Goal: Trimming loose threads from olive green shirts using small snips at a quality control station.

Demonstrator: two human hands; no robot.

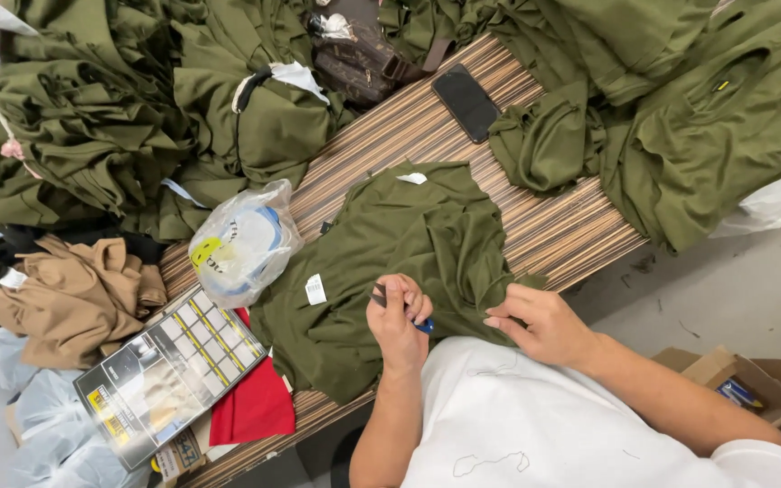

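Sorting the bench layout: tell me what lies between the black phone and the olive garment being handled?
Only bare striped wooden tabletop separates the black phone from the olive garment, per the head view.

Small tool mostly hidden in left hand, label unreadable

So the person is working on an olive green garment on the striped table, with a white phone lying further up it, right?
Not quite: the phone is black, not white, as the head view shows. The rest holds: both hands work on the olive green garment on the striped table.
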